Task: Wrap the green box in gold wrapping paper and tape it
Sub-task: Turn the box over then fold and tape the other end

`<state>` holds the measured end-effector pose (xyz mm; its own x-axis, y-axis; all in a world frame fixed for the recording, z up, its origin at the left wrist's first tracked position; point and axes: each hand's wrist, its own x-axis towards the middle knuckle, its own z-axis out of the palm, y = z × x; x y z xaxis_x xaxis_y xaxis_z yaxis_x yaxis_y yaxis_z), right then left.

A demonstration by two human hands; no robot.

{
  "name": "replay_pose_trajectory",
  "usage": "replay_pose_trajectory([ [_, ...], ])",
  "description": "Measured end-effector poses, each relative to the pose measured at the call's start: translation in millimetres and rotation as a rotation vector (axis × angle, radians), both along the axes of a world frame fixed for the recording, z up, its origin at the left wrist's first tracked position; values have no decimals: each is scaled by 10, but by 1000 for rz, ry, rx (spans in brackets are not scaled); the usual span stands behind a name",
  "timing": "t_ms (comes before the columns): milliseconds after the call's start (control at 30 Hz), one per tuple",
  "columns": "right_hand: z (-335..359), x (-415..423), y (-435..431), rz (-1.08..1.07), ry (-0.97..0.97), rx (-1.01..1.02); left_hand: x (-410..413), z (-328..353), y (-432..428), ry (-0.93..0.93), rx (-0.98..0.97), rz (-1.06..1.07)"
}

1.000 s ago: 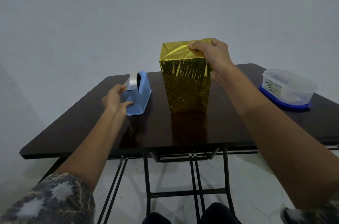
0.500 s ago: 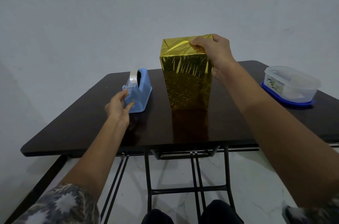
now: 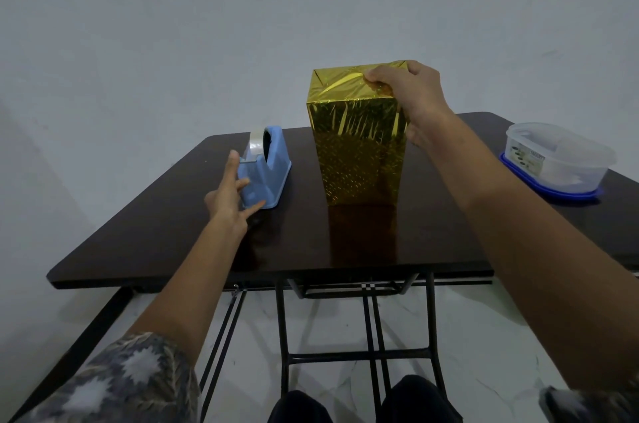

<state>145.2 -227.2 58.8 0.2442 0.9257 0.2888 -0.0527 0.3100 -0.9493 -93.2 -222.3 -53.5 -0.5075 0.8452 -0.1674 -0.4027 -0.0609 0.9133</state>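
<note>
The box, fully covered in shiny gold wrapping paper (image 3: 358, 149), stands upright in the middle of the dark table (image 3: 173, 235). No green shows. My right hand (image 3: 411, 93) lies over its top right corner, fingers curled down on the folded paper flaps. A blue tape dispenser (image 3: 268, 166) with a clear tape roll stands left of the box. My left hand (image 3: 230, 194) is at the dispenser's near end, fingers spread and straight, fingertips touching its blue body and the cutter end. No tape strip is visible in the fingers.
A clear plastic container on a blue lid (image 3: 556, 163) sits at the table's right edge. A plain wall rises behind the table. Below the front edge are the table's black metal legs (image 3: 370, 318) and my knees.
My left hand drew back from the tape roll, then reached forward again to the dispenser's near end with fingers spread. My right hand stayed on top of the box.
</note>
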Motion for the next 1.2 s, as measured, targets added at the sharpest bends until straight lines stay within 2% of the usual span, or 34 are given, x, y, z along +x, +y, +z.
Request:
replay_pose_trajectory([
  [100, 5, -6, -4, -4, -22, -1, 25, 17, 15, 79, -60, 9],
  [267, 5, 3, -3, -8, -18, 2, 1, -3, 83, 95, -103, 28],
  [667, 4, -18, -9, -8, 0, 5, -45, -32, 3, 28, -84, -20],
  [800, -27, 23, -16, 26, 17, -3, -10, -90, -173, 73, -47, -2],
  [933, -12, 137, -23, 102, -21, 9, 57, 146, -452, 250, 49, -47],
  [1100, 1, 176, -76, 166, -34, 24, 280, 1096, -577, 565, 333, -217],
  [1200, -31, 161, -113, 187, -17, 55, 584, 1514, -567, 785, 395, -385],
])
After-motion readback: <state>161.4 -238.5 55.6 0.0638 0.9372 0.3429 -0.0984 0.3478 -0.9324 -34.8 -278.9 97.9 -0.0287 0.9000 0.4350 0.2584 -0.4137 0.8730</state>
